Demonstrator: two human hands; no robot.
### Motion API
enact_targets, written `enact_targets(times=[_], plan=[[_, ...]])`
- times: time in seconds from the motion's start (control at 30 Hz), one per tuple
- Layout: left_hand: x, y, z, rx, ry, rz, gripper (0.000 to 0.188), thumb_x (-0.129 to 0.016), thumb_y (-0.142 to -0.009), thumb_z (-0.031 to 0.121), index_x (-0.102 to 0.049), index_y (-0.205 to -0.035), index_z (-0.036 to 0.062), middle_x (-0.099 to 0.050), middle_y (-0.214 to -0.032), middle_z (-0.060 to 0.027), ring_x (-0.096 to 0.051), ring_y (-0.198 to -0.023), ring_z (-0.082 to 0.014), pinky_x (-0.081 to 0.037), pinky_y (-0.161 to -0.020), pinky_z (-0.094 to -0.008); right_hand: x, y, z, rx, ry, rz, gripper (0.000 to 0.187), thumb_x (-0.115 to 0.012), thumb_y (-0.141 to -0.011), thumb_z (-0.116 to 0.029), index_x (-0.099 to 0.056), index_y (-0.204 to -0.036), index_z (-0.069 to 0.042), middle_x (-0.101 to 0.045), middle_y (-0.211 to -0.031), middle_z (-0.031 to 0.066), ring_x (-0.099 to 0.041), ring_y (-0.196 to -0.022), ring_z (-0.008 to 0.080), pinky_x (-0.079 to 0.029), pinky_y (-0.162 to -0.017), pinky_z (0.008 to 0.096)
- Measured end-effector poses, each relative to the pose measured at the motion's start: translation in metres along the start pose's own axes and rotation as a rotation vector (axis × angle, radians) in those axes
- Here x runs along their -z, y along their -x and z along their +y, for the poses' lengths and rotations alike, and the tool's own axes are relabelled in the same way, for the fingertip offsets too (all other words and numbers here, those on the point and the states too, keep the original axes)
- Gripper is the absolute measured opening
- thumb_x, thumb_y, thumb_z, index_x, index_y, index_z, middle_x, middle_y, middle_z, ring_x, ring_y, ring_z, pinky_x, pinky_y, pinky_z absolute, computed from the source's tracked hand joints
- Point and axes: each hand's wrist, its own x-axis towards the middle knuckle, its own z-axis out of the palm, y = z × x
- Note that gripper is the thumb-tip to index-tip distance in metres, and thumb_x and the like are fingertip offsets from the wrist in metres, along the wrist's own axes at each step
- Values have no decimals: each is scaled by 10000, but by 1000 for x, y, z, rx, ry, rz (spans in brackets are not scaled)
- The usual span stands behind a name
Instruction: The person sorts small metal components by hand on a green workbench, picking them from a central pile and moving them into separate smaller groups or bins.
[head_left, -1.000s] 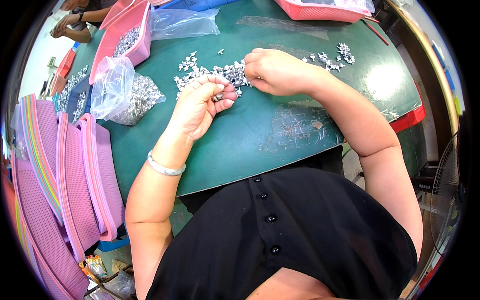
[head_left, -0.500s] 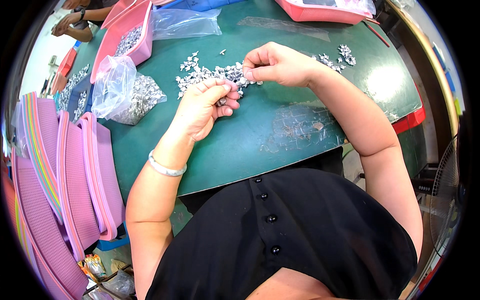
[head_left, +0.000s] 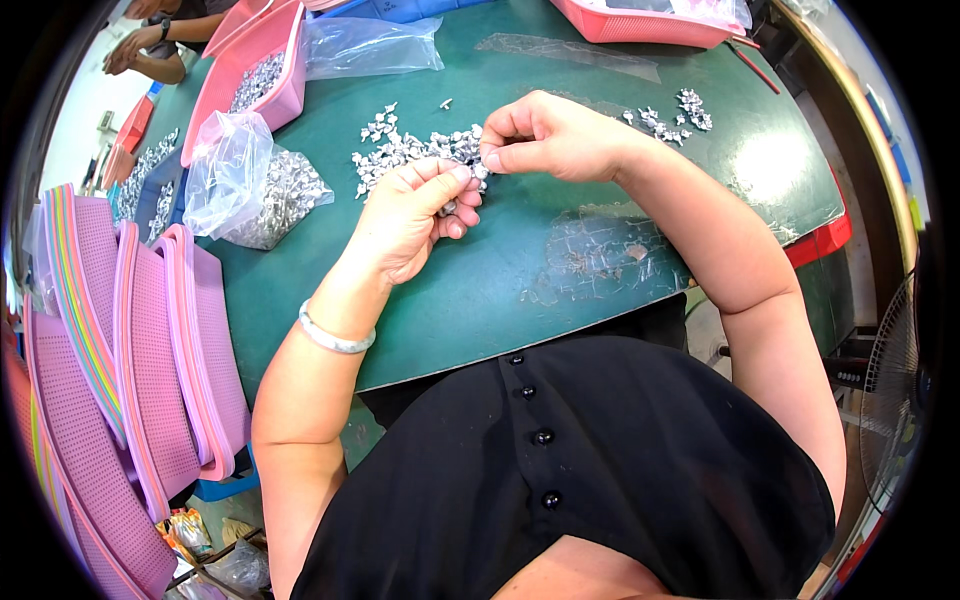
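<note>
Metal parts (head_left: 410, 150) beneath both hands (head_left: 480, 165)

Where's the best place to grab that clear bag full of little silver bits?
Probably by the loose, crumpled top of the clear plastic bag, coming from above. The small metal parts have slumped to its lower right end on the green table, so the empty plastic stands up and gathers easily; grabbing the full end might spill them.

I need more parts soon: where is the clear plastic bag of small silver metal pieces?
In the head view, the clear plastic bag lies on the green table, left of the left hand, beside a pink tray.
</note>
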Motion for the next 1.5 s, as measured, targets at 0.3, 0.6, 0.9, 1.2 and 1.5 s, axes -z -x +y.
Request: enact_targets(times=[0.3, 0.6, 0.9, 1.2, 1.5], plan=[[2, -2, -2, -8, 9, 34, 88, -572, -885, 123, -590, -866, 39, -599, -757, -34, -543, -619, -85, -426, -526, -185, 4, -3, 8, -11, 76, 101, 183, -620, -841, -172, -627, -887, 5, -591, -765, -16, -489, -730, 62, -413, -673, 237], [1, -2, -1, -13, -9, 45, 69, -570, -877, 104, -585, -878, 37, -601, -784, -44, -557, -655, -96, -450, -561, -195, 13, -5, 18, 251, 499, 226, 121, -579, -767, -104, -621, -804, 2, -608, -716, 141, -581, -672, 250, -459, -633, 351], [6, -4, -1, -18, 121, -15, 67, -519, -865, 60, -564, -869, 10, -625, -864, -115, -625, -786, -173, -530, -691, -251, 15, 2, 13, 191, 832, 66, 59, -618, -719, -50, -584, -761, -25, -556, -777, 89, -554, -809, 283, -449, -704, 373], [9, -4, 0, -19, 149, -50, 105, -480, -854, 32, -557, -918, 0, -615, -912, -127, -622, -788, -177, -533, -670, -249, 9, -2, 23, 283, 900, 85, 70, -601, -736, -66, -556, -749, -13, -557, -786, 99, -543, -821, 289, -444, -711, 373], [-1, -1, 2, 50, -2, 27, 125, -529, -878, 81, -599, -937, -4, -629, -838, -80, -610, -698, -131, -501, -558, -214, 0, -4, 11, 343, 590, 171, 67, -567, -745, -63, -537, -768, -8, -542, -758, 83, -537, -711, 233, -440, -595, 332]])
